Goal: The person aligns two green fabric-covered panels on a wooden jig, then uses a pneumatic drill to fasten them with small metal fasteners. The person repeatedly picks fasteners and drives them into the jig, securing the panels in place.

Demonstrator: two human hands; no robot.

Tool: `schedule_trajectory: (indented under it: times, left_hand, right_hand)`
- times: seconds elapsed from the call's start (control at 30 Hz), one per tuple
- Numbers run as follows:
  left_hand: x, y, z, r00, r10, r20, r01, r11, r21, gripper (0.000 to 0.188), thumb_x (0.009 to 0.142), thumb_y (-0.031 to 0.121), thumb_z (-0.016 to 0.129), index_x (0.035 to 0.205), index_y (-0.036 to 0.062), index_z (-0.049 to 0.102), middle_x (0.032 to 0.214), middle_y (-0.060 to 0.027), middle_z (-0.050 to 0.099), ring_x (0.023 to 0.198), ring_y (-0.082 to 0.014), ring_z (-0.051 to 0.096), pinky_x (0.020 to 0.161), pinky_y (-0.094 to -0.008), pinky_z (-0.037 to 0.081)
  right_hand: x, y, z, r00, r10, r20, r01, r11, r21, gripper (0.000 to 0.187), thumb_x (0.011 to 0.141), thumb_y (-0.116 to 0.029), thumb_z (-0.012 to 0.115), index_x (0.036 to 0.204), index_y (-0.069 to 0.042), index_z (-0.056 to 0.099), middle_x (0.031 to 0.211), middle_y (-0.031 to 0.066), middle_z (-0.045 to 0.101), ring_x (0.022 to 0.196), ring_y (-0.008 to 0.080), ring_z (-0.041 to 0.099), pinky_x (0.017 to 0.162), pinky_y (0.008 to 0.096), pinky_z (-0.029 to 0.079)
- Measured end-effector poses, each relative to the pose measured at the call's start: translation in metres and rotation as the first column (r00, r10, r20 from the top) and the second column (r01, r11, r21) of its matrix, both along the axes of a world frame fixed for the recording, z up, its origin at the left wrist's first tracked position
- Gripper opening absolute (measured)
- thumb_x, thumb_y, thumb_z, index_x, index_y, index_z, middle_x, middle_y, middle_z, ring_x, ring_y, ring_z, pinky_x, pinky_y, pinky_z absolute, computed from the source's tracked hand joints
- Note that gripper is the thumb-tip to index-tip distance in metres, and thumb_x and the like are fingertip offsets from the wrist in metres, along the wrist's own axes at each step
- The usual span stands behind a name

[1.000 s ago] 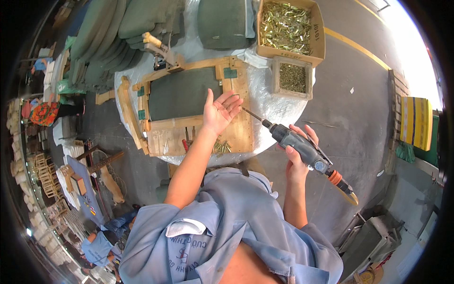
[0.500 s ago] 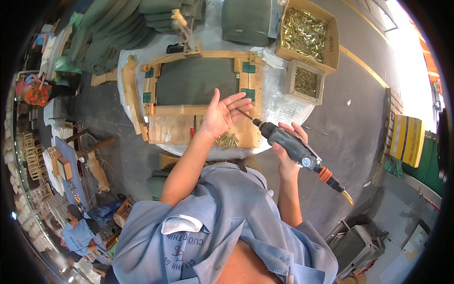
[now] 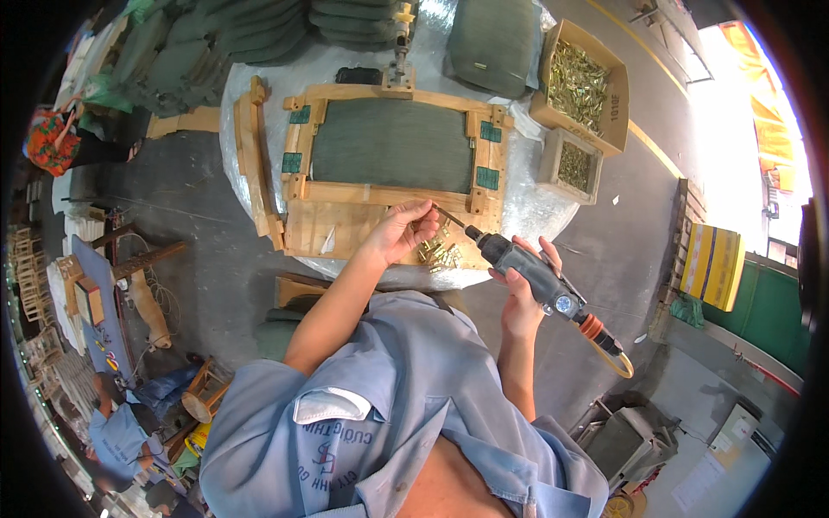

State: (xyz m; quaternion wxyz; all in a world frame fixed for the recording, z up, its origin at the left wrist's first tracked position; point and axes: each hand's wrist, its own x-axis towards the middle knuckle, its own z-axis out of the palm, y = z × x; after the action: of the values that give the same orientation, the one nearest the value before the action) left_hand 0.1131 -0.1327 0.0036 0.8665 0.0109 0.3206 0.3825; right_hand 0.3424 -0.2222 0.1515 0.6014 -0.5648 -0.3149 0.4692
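Observation:
My right hand [image 3: 527,293] is wrapped round a dark pneumatic screwdriver [image 3: 534,274], whose long bit points up and left over the work table. My left hand [image 3: 406,233] is closed in a pinch at the bit's tip; whatever is between the fingertips is too small to make out. Beyond the hands, a dark green panel [image 3: 393,145] lies inside a wooden frame jig [image 3: 345,192] with green pads at its corners. Several brass-coloured metal fittings [image 3: 442,254] lie on the jig's near board, beside my left hand.
A toggle clamp [image 3: 401,65] stands at the jig's far edge. Right of it are a carton of brass-coloured fittings [image 3: 577,82] and a box of small screws [image 3: 574,166]. Stacked green panels [image 3: 259,30] fill the far left. An air hose [image 3: 623,367] trails from the screwdriver.
My left hand has gone from spread fingers to a pinch at the bit's tip. The screwdriver stays in my right hand. The whole view has shifted slightly.

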Motion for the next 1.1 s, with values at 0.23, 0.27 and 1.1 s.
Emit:
schedule_trajectory:
  times: [0.23,0.27,1.1]
  left_hand:
    - [-0.046,0.014,0.01,0.963,-0.19,-0.19,0.227,0.954,0.196,0.013,0.097,0.015,0.079,0.103,0.0027,0.078,0.094,-0.0073,0.078,0.078,-0.0136,0.075,0.071,-0.0282,0.064]
    - [-0.053,0.018,0.012,0.946,-0.246,-0.209,0.295,0.923,0.248,0.012,0.097,0.014,0.079,0.102,0.0027,0.078,0.093,-0.007,0.078,0.077,-0.0133,0.075,0.07,-0.0281,0.063]
    - [0.05,0.15,-0.048,0.142,0.692,-0.707,0.881,0.238,0.41,0.027,0.101,0.028,0.069,0.125,0.0171,0.076,0.075,-0.0086,0.072,0.065,-0.0253,0.072,0.059,-0.0386,0.058]
  right_hand:
    - [-0.027,-0.003,0.009,1.0,-0.008,-0.019,0.007,0.999,-0.054,0.082,0.082,-0.015,0.08,0.154,-0.01,0.041,0.135,0.0238,0.064,0.118,0.0324,0.069,0.08,0.0436,0.069]
    - [-0.027,-0.002,0.015,0.999,-0.021,-0.045,0.017,0.997,-0.078,0.083,0.081,-0.016,0.082,0.153,-0.009,0.041,0.133,0.0233,0.066,0.115,0.032,0.07,0.079,0.0429,0.068]
    - [0.027,0.157,-0.023,0.965,-0.18,0.194,0.176,0.984,0.036,0.069,0.085,0.001,0.083,0.141,-0.005,0.042,0.127,0.0209,0.069,0.119,0.0274,0.067,0.104,0.0429,0.056]
